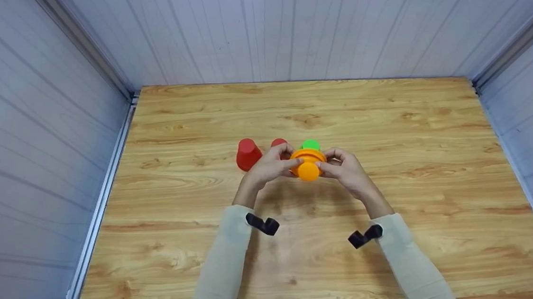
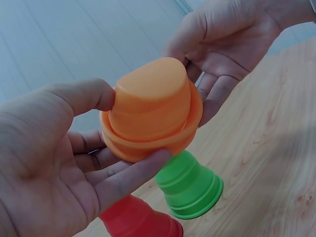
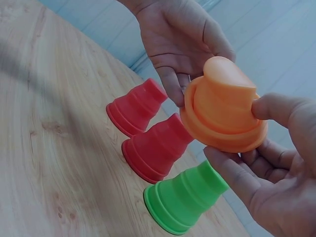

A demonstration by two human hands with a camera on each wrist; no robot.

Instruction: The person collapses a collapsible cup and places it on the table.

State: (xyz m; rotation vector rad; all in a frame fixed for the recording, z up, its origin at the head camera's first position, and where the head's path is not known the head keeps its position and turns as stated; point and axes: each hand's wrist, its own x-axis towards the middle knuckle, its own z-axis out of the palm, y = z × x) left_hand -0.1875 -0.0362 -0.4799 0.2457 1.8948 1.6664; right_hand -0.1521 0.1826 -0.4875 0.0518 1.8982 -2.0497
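Observation:
Both hands hold an orange collapsible cup [image 1: 308, 165] up above the table, its small base end tilted toward the head camera. Its wide rim part is folded up around the base section, and the base is pushed out of round. My left hand [image 1: 270, 167] pinches it from the left, thumb on the side wall and fingers under the rim. From the right, my right hand [image 1: 346, 170] grips it likewise. Behind the hands a green cup [image 2: 190, 186] stands upside down at full height. Two red cups, one at the left [image 3: 136, 107] and one in the middle [image 3: 157, 149], stand the same way.
The cups stand in a row on a wood-grain table [image 1: 197, 240]. Pale panel walls [image 1: 257, 31] rise behind it and along its left and right edges. Black wrist mounts [image 1: 263, 224] stick out from both sleeves.

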